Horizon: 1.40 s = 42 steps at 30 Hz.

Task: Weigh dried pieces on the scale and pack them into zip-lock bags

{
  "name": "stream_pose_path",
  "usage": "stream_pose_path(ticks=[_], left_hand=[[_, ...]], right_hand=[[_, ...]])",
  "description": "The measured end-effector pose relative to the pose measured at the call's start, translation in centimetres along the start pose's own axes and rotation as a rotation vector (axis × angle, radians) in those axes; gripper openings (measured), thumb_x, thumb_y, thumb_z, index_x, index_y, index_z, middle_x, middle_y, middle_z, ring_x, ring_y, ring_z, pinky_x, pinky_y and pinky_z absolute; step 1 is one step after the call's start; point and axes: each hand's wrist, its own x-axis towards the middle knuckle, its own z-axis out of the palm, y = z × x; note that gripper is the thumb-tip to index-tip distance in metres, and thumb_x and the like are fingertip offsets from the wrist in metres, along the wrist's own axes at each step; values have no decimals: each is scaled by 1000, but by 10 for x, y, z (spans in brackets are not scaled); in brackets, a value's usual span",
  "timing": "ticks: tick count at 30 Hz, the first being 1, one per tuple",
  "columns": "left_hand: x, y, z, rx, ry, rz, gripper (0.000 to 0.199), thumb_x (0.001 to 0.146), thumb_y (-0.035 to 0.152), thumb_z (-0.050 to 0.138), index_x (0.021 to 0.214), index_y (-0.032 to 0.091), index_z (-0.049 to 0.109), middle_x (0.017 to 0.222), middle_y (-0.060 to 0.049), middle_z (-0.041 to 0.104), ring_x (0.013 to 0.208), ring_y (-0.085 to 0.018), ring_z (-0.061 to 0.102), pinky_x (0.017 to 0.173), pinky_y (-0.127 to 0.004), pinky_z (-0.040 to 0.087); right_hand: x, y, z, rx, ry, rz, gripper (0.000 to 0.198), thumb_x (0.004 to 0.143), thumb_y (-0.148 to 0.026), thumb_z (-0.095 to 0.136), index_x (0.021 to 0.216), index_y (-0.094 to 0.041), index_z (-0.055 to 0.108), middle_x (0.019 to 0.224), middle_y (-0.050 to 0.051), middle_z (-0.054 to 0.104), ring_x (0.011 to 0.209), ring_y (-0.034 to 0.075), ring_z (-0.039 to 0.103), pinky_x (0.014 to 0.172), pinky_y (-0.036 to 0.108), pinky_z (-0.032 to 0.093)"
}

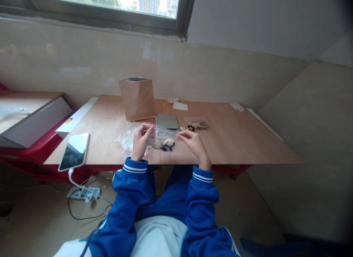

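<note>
Both hands hold up a clear zip bag (163, 134) by its red-striped top edge, above the near side of the table. Inside it lie several dark and pale dried pieces (167, 143), which look like dried mushrooms. My left hand (141, 139) pinches the bag's left top corner, and my right hand (195, 143) pinches the right one. Just behind the bag is a flat grey scale (167, 120). To its right, loose dried pieces (188, 128) lie beside another clear bag (199, 123) with similar contents. Under my left hand spreads a heap of clear plastic bags (126, 138).
A brown paper bag (138, 100) stands upright at the back left, its top open. A phone (74, 152) with a charging cable lies at the table's left front edge. Near the wall are a white card (180, 106) and crumpled scraps (237, 107). A power strip (84, 193) sits below.
</note>
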Motion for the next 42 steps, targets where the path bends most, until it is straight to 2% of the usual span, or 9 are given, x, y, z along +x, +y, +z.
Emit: stream_pose_path(ticks=[6,14,26,37,42], left_hand=[[6,-5,4,7,-20,-12,29,76,44,69,75,17,60,71,2,57,67,-10,56,63,-22,50],[-2,-14,3,-15,-10,-91,30,74,45,72,76,17,62,71,1,58,67,-11,56,63,-23,50],[9,-8,-5,3,-6,-48,29,75,44,71,79,17,61,73,1,57,69,-11,57,65,-22,51],[-5,-6,-12,13,50,-100,31,72,45,73,80,17,62,74,1,59,69,-11,59,66,-22,53],[-6,-6,-13,7,53,-100,32,72,46,73,80,17,62,73,1,59,70,-11,59,67,-23,53]], right_hand=[[1,8,-4,-36,-12,10,23,79,-42,67,82,-19,72,85,4,73,81,21,66,76,33,49],[-3,19,-3,-40,-31,35,21,80,-40,66,82,-19,72,84,4,73,80,20,66,75,31,49],[-3,5,6,-31,-40,35,25,81,-42,65,83,-18,71,85,5,73,81,21,66,75,31,49],[-10,13,17,-10,-71,63,24,81,-42,64,85,-19,71,85,4,73,82,20,66,76,31,50],[-12,8,17,-16,-71,46,22,82,-40,63,85,-19,70,85,4,73,82,20,66,76,31,49]])
